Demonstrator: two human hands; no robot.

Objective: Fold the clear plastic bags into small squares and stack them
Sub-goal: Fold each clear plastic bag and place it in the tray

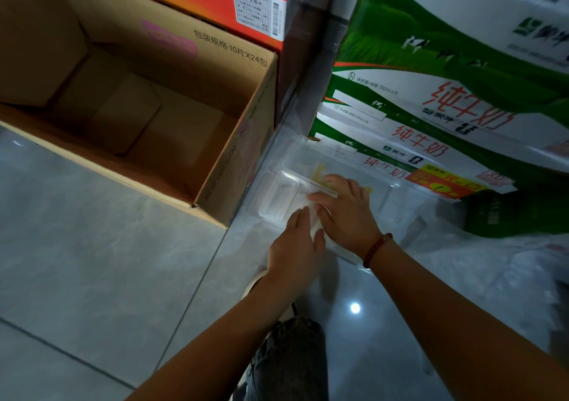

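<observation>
Both hands (320,225) flat atop bag (311,206)

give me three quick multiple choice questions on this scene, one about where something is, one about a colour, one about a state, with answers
1. Where is the open cardboard box relative to the hands?
A. to their left
B. to their right
C. under them

2. What colour is the bead bracelet on the right wrist?
A. blue
B. dark red
C. white

3. How do the left hand and right hand lie on the clear plastic bag?
A. both clenched in fists above it
B. both flat with straight fingers, pressing it on the floor
C. one lifting it high in the air

Answers:
1 A: the box stands on the floor tiles left of both hands.
2 B: the beads look dark red.
3 B: the fingers of both hands lie straight on the plastic.
</observation>
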